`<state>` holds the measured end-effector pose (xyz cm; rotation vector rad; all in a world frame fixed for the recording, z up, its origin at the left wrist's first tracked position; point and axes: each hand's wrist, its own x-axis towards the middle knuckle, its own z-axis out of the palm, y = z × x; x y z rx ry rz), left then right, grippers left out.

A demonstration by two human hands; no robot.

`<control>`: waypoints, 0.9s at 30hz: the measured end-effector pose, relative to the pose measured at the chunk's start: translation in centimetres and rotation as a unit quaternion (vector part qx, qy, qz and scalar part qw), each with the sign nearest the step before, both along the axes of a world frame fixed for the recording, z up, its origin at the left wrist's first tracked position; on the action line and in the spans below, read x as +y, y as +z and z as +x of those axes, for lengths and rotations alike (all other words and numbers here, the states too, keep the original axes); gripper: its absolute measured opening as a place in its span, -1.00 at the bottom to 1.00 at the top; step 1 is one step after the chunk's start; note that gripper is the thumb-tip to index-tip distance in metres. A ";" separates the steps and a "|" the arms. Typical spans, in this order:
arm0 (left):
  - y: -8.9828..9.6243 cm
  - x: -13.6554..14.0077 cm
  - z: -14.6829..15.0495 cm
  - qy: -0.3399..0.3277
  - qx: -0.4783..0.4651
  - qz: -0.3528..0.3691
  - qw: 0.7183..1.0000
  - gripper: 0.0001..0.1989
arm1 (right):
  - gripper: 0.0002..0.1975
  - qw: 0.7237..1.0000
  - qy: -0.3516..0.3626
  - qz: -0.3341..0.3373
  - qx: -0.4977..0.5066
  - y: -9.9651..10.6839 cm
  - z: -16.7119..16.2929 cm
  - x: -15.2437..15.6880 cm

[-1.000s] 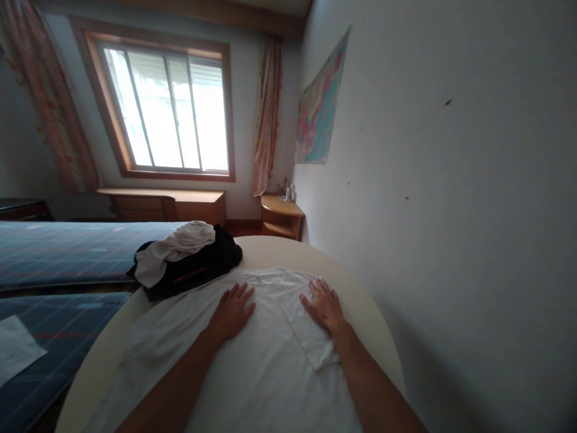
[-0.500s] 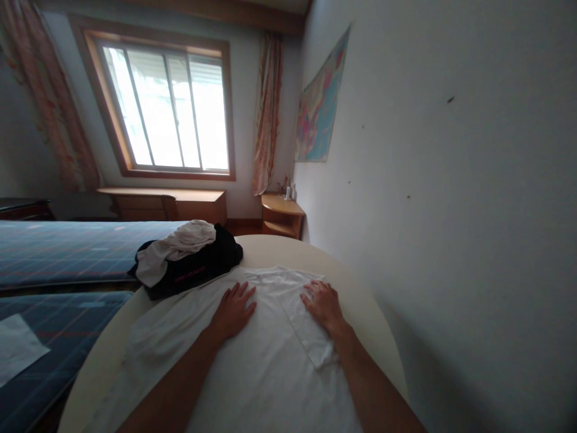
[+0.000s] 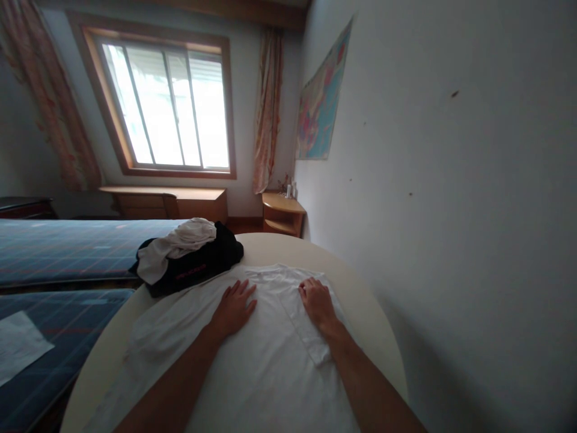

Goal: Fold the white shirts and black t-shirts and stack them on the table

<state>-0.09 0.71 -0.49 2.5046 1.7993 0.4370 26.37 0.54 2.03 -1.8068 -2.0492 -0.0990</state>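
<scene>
A white T-shirt (image 3: 270,361) lies spread over the round table, its collar toward the far edge. My left hand (image 3: 234,307) rests flat on the shirt's left shoulder area, with fingers apart. On the folded-over sleeve side at right, my right hand (image 3: 317,299) lies on the cloth, its fingers loosely bent and closer together. No fabric is visibly gripped by either hand. The sleeve's hem runs below my right hand toward the wrist. The shirt's lower end passes out of view between my forearms.
Black and pale clothes (image 3: 193,258) are heaped at the table's back left. The cream tabletop (image 3: 360,300) curves close to the white wall (image 3: 473,240) on the right. Plaid mattresses (image 3: 81,252) lie to the left, one bearing a white sheet (image 3: 22,346).
My right hand has shifted slightly left over the shirt, and its fingers have drawn closer together. My left hand stays in about the same place.
</scene>
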 end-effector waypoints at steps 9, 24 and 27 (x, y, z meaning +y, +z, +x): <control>-0.2 0.1 -0.1 -0.003 -0.013 0.005 1.000 -0.52 | -0.78 0.995 0.070 -0.010 0.073 -0.3 0.0 -0.4; -0.2 0.0 -0.1 -0.001 -0.008 0.009 1.000 -0.52 | -0.88 0.993 0.115 -0.026 -0.025 0.9 -2.9 -3.0; -0.4 0.1 -0.1 -0.003 -0.009 0.009 1.000 -0.51 | -0.89 0.994 0.103 -0.024 -0.036 1.2 -2.9 -3.0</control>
